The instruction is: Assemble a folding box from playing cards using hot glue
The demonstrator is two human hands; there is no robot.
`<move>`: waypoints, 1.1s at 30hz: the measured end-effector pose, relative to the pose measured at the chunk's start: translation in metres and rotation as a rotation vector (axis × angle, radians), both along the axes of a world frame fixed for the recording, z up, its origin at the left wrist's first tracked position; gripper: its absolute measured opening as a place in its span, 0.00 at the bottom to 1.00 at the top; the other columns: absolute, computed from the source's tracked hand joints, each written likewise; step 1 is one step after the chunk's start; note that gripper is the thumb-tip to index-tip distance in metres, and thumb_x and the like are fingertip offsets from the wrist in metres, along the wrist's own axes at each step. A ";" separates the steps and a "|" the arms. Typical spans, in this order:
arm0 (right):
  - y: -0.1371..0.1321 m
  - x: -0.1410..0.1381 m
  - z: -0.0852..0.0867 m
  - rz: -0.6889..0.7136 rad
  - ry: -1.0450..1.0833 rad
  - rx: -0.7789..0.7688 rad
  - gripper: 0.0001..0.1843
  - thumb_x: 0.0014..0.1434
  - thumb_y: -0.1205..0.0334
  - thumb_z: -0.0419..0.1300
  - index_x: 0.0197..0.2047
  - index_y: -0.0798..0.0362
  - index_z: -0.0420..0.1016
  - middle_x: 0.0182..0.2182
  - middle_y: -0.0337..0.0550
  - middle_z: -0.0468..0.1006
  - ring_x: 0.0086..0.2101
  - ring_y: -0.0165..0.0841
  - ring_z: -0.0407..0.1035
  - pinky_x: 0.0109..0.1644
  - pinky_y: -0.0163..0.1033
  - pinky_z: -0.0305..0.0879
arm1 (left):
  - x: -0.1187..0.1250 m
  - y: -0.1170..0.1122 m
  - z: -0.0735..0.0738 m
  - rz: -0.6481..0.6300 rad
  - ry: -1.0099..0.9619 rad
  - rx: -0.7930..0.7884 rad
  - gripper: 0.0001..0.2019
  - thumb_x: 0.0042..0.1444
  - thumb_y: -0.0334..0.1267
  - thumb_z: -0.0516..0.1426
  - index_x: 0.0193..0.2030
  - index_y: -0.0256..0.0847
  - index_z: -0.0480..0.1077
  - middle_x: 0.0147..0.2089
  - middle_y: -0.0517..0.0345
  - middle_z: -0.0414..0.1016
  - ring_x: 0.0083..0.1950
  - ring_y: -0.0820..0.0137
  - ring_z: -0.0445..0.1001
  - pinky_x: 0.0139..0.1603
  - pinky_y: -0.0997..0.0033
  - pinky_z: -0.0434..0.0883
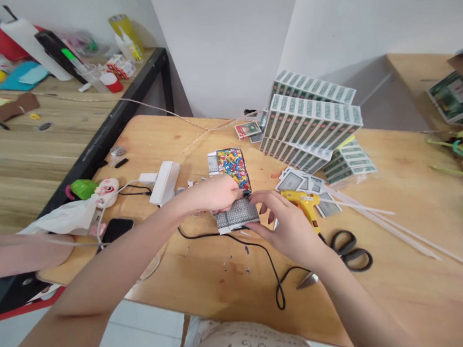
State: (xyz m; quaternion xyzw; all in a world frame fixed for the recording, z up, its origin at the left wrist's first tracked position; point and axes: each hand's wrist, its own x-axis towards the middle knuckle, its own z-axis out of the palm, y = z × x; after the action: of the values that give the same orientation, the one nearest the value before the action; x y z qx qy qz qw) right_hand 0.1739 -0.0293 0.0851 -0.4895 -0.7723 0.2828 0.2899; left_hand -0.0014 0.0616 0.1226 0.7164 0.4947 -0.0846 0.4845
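My left hand is closed, pinching the upper edge of a small panel made of grey-patterned playing cards that lies on the wooden table. From the right, my right hand grips the same panel with curled fingers. Touching the panel's far edge is a piece with a bright multicoloured print. A yellow glue gun lies just right of my right hand, its black cord looping toward me.
Black scissors and clear glue sticks lie to the right. Stacked card boxes and loose cards stand behind. A white power strip, a phone and tissue are left. Another cluttered table stands at far left.
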 end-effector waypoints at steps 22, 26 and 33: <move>0.037 0.016 0.015 0.170 -0.176 -0.058 0.15 0.58 0.60 0.61 0.48 0.50 0.66 0.50 0.45 0.73 0.38 0.33 0.71 0.39 0.40 0.69 | -0.009 0.029 -0.005 -0.073 -0.077 -0.049 0.05 0.47 0.35 0.55 0.23 0.40 0.68 0.16 0.62 0.67 0.18 0.72 0.68 0.21 0.73 0.60; 0.041 0.017 0.019 0.187 -0.206 -0.045 0.16 0.57 0.61 0.62 0.49 0.51 0.68 0.51 0.45 0.73 0.39 0.33 0.72 0.41 0.40 0.70 | -0.011 0.033 -0.004 -0.084 -0.053 0.018 0.07 0.48 0.38 0.55 0.23 0.40 0.70 0.13 0.62 0.66 0.17 0.71 0.67 0.21 0.73 0.59; 0.050 0.024 0.027 0.284 -0.328 -0.010 0.17 0.60 0.60 0.58 0.52 0.51 0.73 0.53 0.46 0.73 0.46 0.38 0.73 0.48 0.43 0.70 | -0.018 0.025 -0.006 -0.115 -0.129 0.137 0.07 0.52 0.37 0.54 0.27 0.40 0.69 0.19 0.64 0.67 0.19 0.74 0.66 0.22 0.75 0.60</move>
State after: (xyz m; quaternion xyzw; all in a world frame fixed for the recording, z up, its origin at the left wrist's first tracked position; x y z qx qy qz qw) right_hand 0.1982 0.0209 0.1118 -0.4166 -0.8689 0.2412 0.1154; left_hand -0.0198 0.0863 0.1166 0.7789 0.4254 -0.0320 0.4596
